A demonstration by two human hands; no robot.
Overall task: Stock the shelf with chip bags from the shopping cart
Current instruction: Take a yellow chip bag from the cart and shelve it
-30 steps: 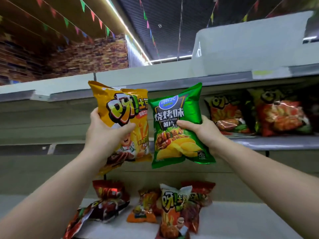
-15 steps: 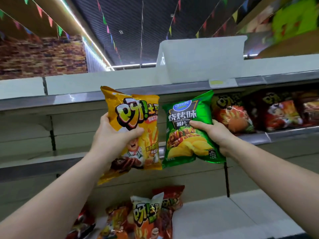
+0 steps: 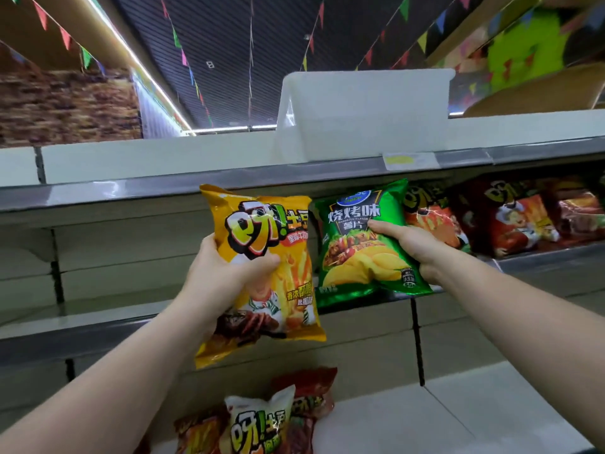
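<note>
From my seat the job looks partway through: the stretch of shelf [image 3: 98,326] on the left carries nothing that I can see, and the cart is out of view, so I can't say how many bags are left. My left hand [image 3: 226,273] has its grip curled round the middle of the yellow bag [image 3: 262,231], thumb across the front, holding it upright in front of the shelf edge and not yet set down. It is a puffy, glossy foil pillow with crimped ends, and it dents under the thumb. Just right of it, my right hand [image 3: 412,247] pinches the green bag [image 3: 357,273], equally shiny and crinkled, its lower edge at the shelf lip, probably about to be placed. Further right, red bags [image 3: 510,221] already stand in a row on that shelf. Below, a few more bags [image 3: 258,424] lie slumped on the lower shelf.
</note>
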